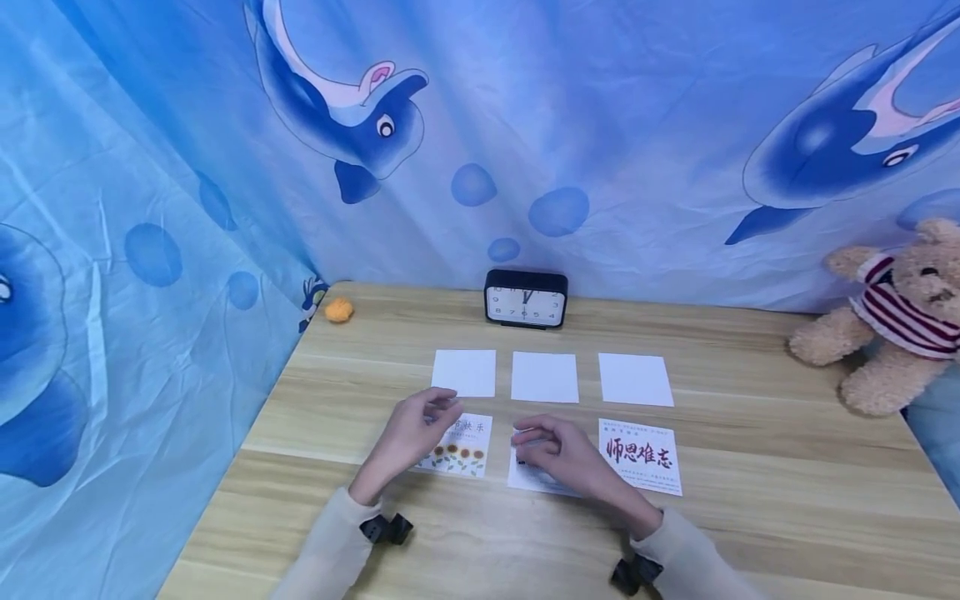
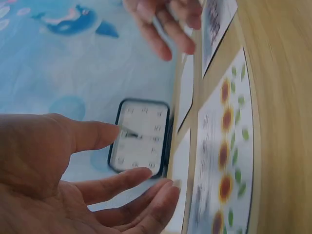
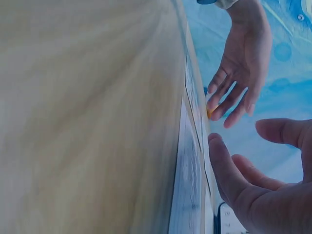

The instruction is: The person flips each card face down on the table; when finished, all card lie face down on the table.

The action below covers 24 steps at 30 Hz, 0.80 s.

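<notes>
My left hand (image 1: 411, 431) hovers over the sunflower card (image 1: 459, 454), fingers loosely bent and apart from the thumb, holding nothing. In the left wrist view a gap shows between its thumb and fingers. Above the middle printed card (image 1: 534, 478) is my right hand (image 1: 562, 454), also loosely bent with nothing in it; it hides much of that card. To its right lies a card with large red characters (image 1: 641, 454). Behind these three sit blank white cards in a row: left (image 1: 465, 372), middle (image 1: 544, 377) and right (image 1: 636, 380).
A black-framed clock (image 1: 525, 300) stands at the back of the wooden table (image 1: 735, 500). A small orange object (image 1: 339, 310) lies at the far left corner. A teddy bear (image 1: 896, 325) in a striped top sits at the right edge. Blue dolphin-print curtains (image 1: 637, 125) hang behind.
</notes>
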{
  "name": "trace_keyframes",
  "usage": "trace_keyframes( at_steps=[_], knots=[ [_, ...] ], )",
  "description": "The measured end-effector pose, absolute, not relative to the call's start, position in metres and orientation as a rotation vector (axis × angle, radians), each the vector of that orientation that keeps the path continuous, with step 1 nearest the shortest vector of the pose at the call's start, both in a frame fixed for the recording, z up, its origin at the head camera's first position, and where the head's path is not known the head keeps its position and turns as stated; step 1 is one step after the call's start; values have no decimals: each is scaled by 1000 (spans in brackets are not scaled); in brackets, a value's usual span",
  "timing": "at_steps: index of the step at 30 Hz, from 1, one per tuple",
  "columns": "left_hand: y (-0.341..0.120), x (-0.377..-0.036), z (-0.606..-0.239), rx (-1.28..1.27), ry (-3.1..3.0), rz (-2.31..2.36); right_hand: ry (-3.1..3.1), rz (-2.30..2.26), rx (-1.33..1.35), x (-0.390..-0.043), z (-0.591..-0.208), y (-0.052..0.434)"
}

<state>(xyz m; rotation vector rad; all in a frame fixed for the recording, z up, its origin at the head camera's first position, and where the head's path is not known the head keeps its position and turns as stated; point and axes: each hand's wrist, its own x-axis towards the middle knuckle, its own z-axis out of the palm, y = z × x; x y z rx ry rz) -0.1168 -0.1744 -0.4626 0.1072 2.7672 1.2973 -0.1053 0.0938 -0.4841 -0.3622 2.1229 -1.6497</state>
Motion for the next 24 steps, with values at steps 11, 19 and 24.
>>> trace_keyframes(
  at_steps=[11, 19, 24],
  knots=[
    [-201, -94, -459, -85, 2782, 1252, 1871, -1705, -355, -93, -484, 76],
    [-206, -83, -464, -98, 2791, 1270, 1870, -1679, -353, -88, -483, 68],
    [-205, -78, -467, -99, 2803, 1305, 1831, -1707, -350, -84, -486, 65]
  ],
)
